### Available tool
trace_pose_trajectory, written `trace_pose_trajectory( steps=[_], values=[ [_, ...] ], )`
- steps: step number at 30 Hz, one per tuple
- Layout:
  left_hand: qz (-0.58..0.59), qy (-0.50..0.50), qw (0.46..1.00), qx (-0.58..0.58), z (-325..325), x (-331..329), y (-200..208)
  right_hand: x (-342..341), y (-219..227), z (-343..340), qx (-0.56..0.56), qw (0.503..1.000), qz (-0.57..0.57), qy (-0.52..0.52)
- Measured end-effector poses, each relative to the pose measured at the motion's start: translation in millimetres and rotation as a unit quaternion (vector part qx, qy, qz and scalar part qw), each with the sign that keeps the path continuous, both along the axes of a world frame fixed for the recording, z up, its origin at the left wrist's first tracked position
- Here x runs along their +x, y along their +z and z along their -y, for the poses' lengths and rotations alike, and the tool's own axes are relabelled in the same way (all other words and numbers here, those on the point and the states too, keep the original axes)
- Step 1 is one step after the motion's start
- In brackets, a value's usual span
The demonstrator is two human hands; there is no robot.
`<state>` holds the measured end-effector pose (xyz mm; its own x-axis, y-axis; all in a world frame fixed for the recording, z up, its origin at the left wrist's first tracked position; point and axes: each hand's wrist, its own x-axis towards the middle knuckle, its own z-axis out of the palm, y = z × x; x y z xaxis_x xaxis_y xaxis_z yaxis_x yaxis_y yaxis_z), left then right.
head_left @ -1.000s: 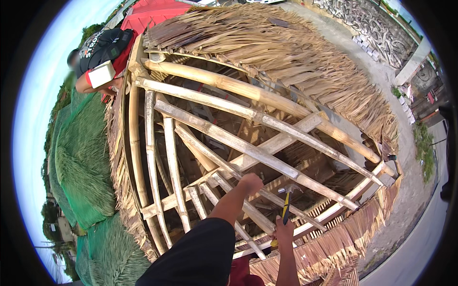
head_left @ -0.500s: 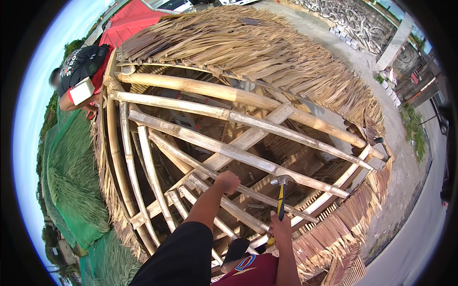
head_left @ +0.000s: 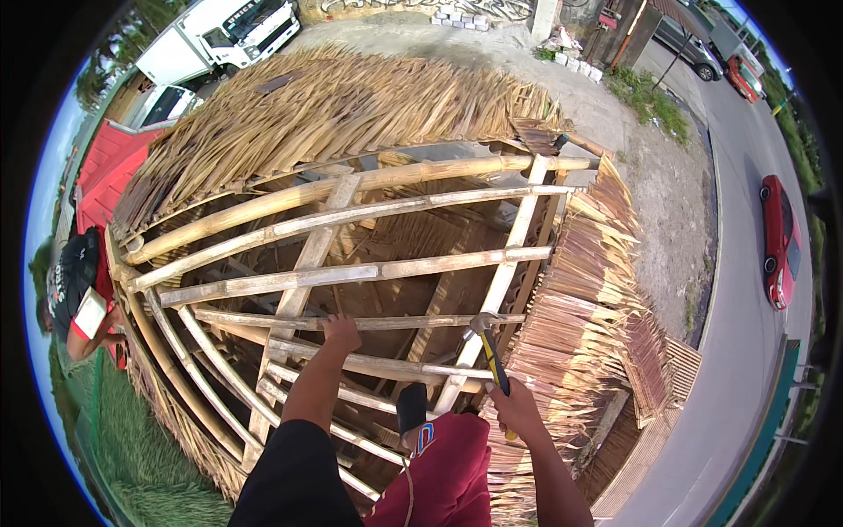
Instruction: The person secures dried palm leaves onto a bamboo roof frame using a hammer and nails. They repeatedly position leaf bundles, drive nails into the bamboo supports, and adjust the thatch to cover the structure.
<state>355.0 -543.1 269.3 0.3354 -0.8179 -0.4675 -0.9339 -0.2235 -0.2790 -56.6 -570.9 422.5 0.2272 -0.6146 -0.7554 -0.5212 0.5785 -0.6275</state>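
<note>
Low in the frame's centre, the right hand has its fingers wrapped tight round the hammer, a stiff, head-heavy tool best gripped low on its handle. Just above, the left hand closes over a rigid bamboo pole; dry thatch fills the upper frame.

The left arm, in a black sleeve to above the elbow, rises from the lower edge and stretches nearly straight up and forward, the bare forearm leading to the left hand, whose fingers curl downward with the knuckles facing the camera, closed in a grip. The right arm comes in bare from the lower right, bent so that the forearm slants up and to the left. The right hand sits lower and closer to the body than the left, fingers wrapped tight in a fist, thumb side turned upward.
</note>
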Motion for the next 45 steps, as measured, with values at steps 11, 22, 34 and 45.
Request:
trace_pose_trajectory(
  steps=[11, 22, 34, 45],
  values=[
    [-0.586, 0.136, 0.799, -0.018, -19, -100, 336, -72, 145, -53, 0.004, 0.997, 0.029, -0.067],
    [-0.405, 0.068, 0.903, -0.129, -157, -157, 335, -51, 217, -107, -0.047, 0.997, 0.047, -0.025],
    [-0.336, 0.063, 0.908, -0.24, -149, -172, 300, -55, 231, -114, -0.111, 0.991, 0.063, 0.051],
    [-0.328, -0.172, 0.929, -0.011, -29, -184, 456, -74, 209, -116, -0.083, 0.99, 0.075, -0.089]
  ],
)
